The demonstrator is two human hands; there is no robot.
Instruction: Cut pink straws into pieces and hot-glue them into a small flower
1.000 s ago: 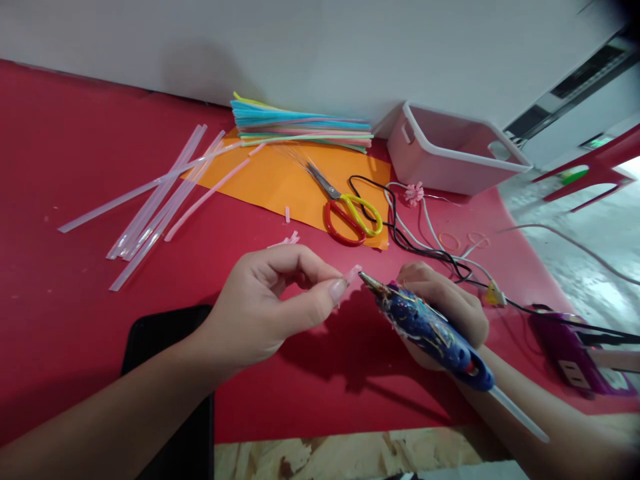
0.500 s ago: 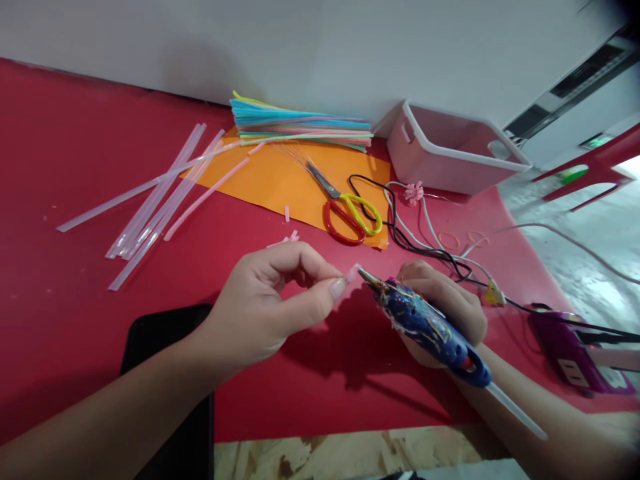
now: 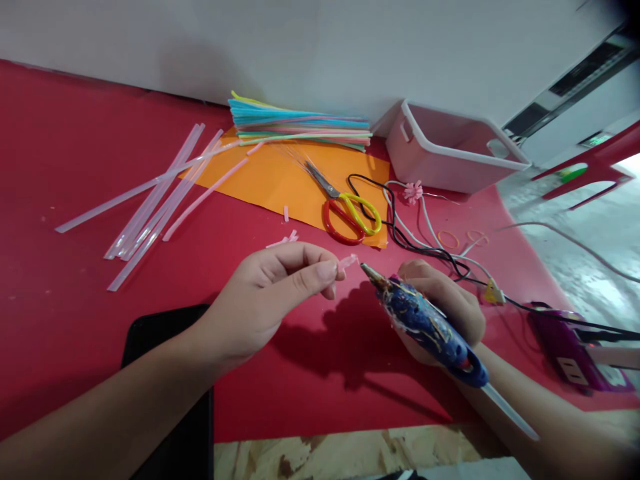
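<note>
Between thumb and fingers, my left hand [image 3: 280, 293] pinches a small pink piece [image 3: 349, 261], its far end sticking out to the right. My right hand [image 3: 445, 307] is wrapped round a blue hot glue gun [image 3: 425, 320] whose body is streaked with dried glue. The metal nozzle points up and left, a small distance from the pink piece. A clear glue stick [image 3: 513, 410] juts from the gun's back end. Just beyond my left hand lie a few short pink bits [image 3: 290, 238] on the red table [image 3: 300, 407].
Scissors [image 3: 345, 207] rest on orange paper [image 3: 280, 180], with pipe cleaners [image 3: 300, 123] behind. Clear glue sticks [image 3: 155, 193] lie left. A pink bin [image 3: 445, 160], tangled cables [image 3: 405, 233] and a purple power strip [image 3: 575, 353] are right. A black flat object [image 3: 175, 420] sits under my left arm.
My left hand has turned slightly and drawn the pink piece up and away from the nozzle, which it was touching or nearly touching. The glue gun has barely moved.
</note>
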